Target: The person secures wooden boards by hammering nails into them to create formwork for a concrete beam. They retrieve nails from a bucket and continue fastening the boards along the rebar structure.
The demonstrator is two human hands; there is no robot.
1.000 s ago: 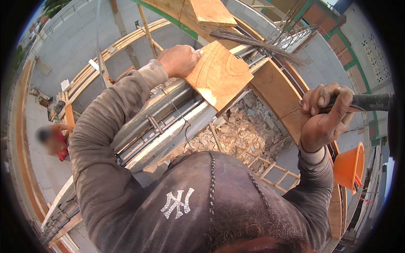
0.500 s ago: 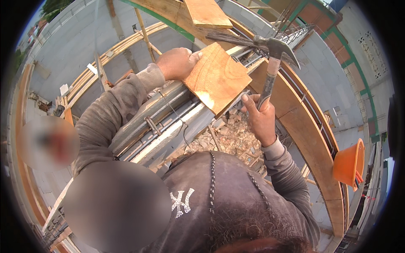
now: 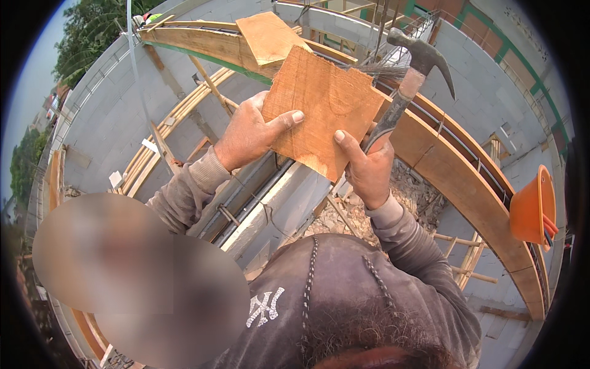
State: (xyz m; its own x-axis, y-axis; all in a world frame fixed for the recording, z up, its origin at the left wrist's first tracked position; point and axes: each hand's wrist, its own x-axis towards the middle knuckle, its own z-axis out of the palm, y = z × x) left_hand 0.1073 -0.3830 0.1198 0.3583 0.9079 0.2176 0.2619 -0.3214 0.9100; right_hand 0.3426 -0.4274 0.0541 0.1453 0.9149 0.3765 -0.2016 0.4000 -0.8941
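Note:
A squarish piece of wooden board (image 3: 326, 111) with a rough, jagged upper edge is held up between my hands. My left hand (image 3: 249, 132) is closed on its left edge, the thumb lying flat on the face. At the lower right edge, the thumb of my right hand (image 3: 369, 166) presses on the board. That same hand also grips a claw hammer (image 3: 413, 86) by its worn handle, head pointing up and away from me. Beyond the board, another wooden piece (image 3: 267, 40) rests on the curved formwork.
Curved wooden formwork (image 3: 455, 178) with steel bars inside sweeps along the right. An orange bucket (image 3: 530, 209) with tool handles hangs there. Below my hands are a straight beam with bars (image 3: 261, 212) and rubble (image 3: 421, 197). Bamboo poles (image 3: 163, 138) and grey block walls (image 3: 101, 117) stand at left.
The board has been raised toward me and tilted up. My right hand, still on the hammer, has moved up and its thumb is now on the board. The view has shifted.

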